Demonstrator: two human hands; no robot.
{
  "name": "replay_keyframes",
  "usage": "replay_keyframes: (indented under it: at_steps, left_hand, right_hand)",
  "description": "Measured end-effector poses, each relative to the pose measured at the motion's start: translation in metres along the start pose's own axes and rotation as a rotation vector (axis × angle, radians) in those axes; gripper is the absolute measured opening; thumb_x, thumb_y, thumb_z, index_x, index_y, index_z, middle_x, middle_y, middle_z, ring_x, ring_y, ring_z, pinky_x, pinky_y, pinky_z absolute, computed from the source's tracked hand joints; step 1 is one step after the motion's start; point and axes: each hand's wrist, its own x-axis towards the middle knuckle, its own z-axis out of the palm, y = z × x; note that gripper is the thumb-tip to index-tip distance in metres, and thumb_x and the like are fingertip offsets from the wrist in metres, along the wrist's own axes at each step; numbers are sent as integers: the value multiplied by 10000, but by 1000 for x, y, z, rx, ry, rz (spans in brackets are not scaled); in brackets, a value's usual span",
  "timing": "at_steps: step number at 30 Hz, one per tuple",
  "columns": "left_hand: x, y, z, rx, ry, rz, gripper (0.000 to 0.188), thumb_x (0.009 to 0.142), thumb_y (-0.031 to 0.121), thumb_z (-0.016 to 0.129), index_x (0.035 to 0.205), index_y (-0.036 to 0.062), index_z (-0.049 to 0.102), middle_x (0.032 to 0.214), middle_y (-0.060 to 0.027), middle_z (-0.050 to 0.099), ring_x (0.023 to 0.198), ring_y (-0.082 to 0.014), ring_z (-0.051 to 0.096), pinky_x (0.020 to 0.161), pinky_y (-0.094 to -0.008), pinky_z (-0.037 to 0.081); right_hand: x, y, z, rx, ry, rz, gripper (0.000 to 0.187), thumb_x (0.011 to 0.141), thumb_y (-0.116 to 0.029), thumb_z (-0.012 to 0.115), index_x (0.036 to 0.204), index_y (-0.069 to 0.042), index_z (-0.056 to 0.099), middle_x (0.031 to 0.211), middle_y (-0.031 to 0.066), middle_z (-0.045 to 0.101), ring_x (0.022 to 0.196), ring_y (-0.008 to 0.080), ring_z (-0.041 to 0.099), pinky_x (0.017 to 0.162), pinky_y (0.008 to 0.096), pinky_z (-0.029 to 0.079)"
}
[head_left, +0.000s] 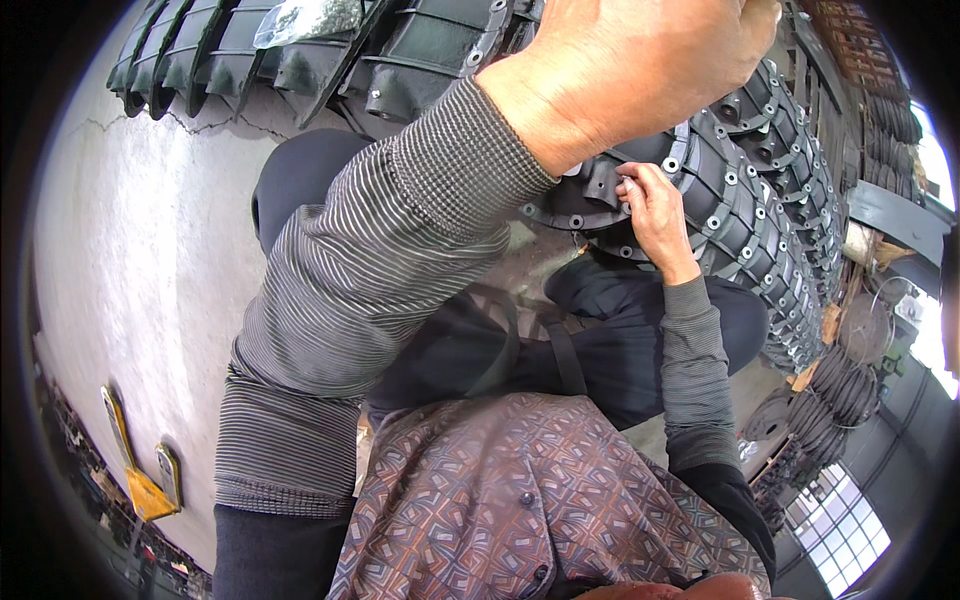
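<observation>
My left hand (635, 75) is raised close to the camera, above the black ribbed housings. Its visible fingers curl inward, but the top edge cuts off the fingertips and whatever they may hold. Below it, my right hand (658, 218) is at the near end of a black ribbed round housing (725, 205) with bolt holes along its flanges. Thumb and fingers pinch together beside a short tubular boss (600, 183) on that housing. Anything between those fingertips is too small to make out.
More black ribbed housings (420, 45) lie in a row at the far left, with a clear plastic bag (310, 20) of small pieces on top. A yellow pallet jack (150, 492) stands on the concrete floor (150, 290). Coiled dark hoses or cables (845, 390) are stacked at right.
</observation>
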Motion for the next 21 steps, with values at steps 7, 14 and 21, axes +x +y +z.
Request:
replay_keyframes:
  at_steps: [7,14,21]
  left_hand:
    - [-2,0,0,-22,4,-1,217,959,98,609,781,-26,616,657,-243,639,618,-427,666,606,-483,538]
    - [-1,0,1,-49,-26,0,214,954,88,595,775,-30,605,669,-259,640,621,-441,663,600,-496,529]
    - [-4,0,-1,-59,-25,-46,215,955,92,595,776,-26,611,668,-251,651,618,-436,672,598,-496,539]
  right_hand:
    - [2,-6,-1,-20,41,-59,136,907,-3,675,1035,33,703,938,91,684,747,176,648,712,298,526]
    - [2,1,6,-61,-36,-60,138,900,-12,699,1020,43,740,943,68,698,802,138,647,736,272,516]
    - [6,6,12,-173,-17,-174,128,886,4,709,1008,28,740,945,113,705,848,215,694,756,323,538]
